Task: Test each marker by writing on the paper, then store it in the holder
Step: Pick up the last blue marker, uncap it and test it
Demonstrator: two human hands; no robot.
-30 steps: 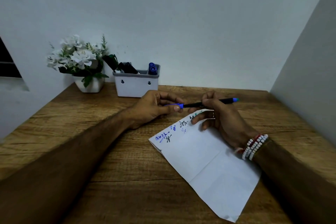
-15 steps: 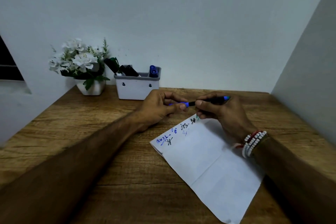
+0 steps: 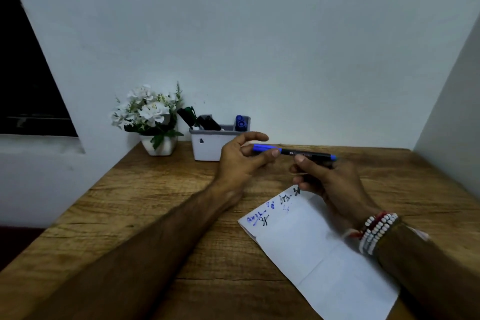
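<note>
From the head view, the person holds a marker (image 3: 306, 154) level in the air above the tabletop (image 3: 155, 202), just in front of the white holder (image 3: 207, 149) and above the far end of the paper (image 3: 311, 247). The left hand (image 3: 241, 161) grasps the blue-capped end, thumb pressed on the cap and forefinger arched over it. The right hand (image 3: 330, 182) pinches the black barrel between thumb and curled fingers (image 3: 309, 166).

I judge the marker light, stiff and smooth, easy to carry in a two-finger pinch. The mid-barrel is the sound place to hold it, since a pull on the cap alone could slip it off. The paper looks thin and creased, and would likely slide under a pen unless pinned.

The barrel carries small pale print, too small to read. The paper's far edge has blue and black scribbles that I cannot make out as words. The holder already holds dark markers (image 3: 205, 122) and a blue one (image 3: 241, 122). A pot of white flowers (image 3: 158, 145) stands just beside it.
</note>
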